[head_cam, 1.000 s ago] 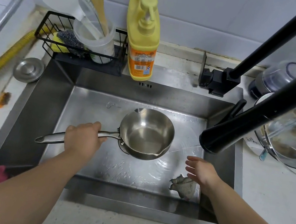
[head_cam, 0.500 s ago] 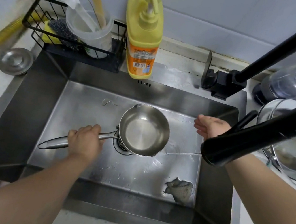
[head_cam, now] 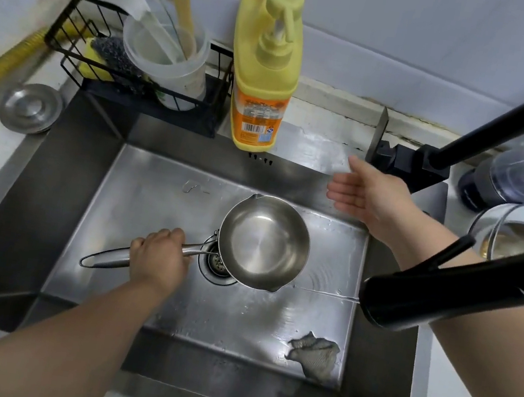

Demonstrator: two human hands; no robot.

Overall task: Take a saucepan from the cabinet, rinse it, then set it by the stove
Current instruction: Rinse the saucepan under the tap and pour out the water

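The left hand is wrapped firmly around the handle of the saucepan, near the middle of that handle, so the loop end sticks out behind the fist and the bowl hangs in front of it. The pan is held low inside the sink, tilted a little, with its bowl partly over the drain just beyond the knuckles. Past the pouring lip, on the side away from the grip, a thin line of water reaches toward the black faucet head — it seems to be only a weak stream. A grey cloth lies on the sink floor, nearer to the person than the pan and well apart from it.

Farther from the grip, the right hand is spread open and holds nothing; it floats above the back edge of the sink, near the faucet base. Behind the pan stands the yellow soap bottle, and to its side the wire rack with a cup of utensils.

As for progress, the pan is already out of the cabinet and the rinsing looks nearly over — the bowl shines and appears almost empty (I cannot tell if some water remains). Probably the open hand goes to the tap lever. What is left is to carry the pan to the stove, which is not in view.
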